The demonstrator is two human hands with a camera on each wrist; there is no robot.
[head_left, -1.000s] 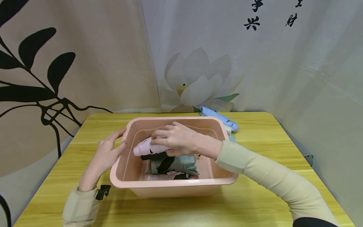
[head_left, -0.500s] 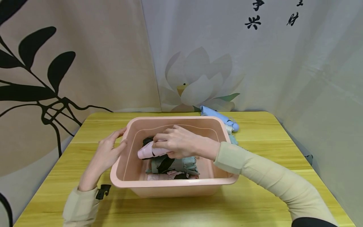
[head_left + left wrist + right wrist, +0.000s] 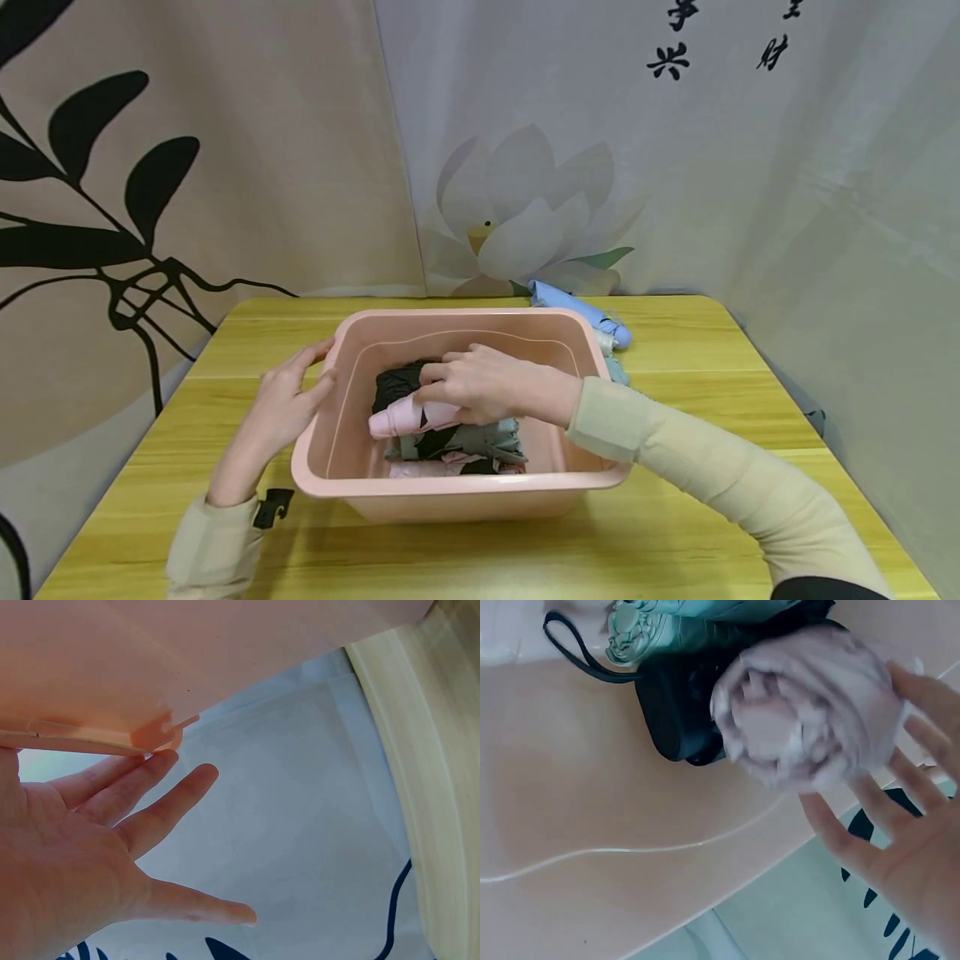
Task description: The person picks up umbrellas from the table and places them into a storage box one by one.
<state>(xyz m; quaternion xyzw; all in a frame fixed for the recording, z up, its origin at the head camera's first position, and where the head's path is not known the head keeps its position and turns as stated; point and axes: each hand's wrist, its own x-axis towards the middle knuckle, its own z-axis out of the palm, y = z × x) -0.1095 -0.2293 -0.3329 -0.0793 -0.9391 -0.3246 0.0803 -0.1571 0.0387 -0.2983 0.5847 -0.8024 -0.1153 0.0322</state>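
Observation:
My right hand [image 3: 487,383] grips a folded pink umbrella [image 3: 401,418] inside a pink plastic basin [image 3: 465,483]. In the right wrist view, fingers and thumb go round the umbrella's side, and its gathered cloth end [image 3: 769,724] faces the camera. Under it lies a black folded umbrella [image 3: 396,386], whose strap loop [image 3: 577,660] shows in the right wrist view. A grey-green folded umbrella [image 3: 487,442] lies nearer the front wall, beside another pink one [image 3: 423,470]. With fingers spread and nearly straight, my left hand [image 3: 288,408] rests against the basin's left rim.
Behind the basin's back right corner lies a blue folded umbrella [image 3: 573,310], with a pale green one [image 3: 617,368] partly hidden by the rim. All stands on a yellow wood-grain table [image 3: 712,400]. A printed curtain [image 3: 300,167] hangs behind the table.
My right hand has lowered the pink umbrella and brought it toward the front of the basin, uncovering more of the black umbrella behind it. The left hand stays at the rim.

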